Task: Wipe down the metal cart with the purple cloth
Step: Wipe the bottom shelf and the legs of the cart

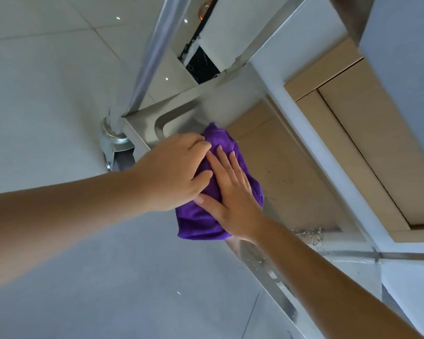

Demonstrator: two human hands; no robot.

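While both hands, left hand (174, 172) gripping and right hand (230, 192) pressing flat, work the purple cloth (198, 223) near the cart's caster (115, 148), the wipe looks underway, and next the crumbs (309, 234) beyond the cloth need sweeping.

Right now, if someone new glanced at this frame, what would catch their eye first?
The bright purple cloth at centre frame, lying on the shiny metal cart's lower shelf near its corner. Both hands are on it: the left hand curls over its near-left part, and the right hand presses flat, fingers spread. Beside the right forearm, pale crumbs or debris are scattered on the shelf.
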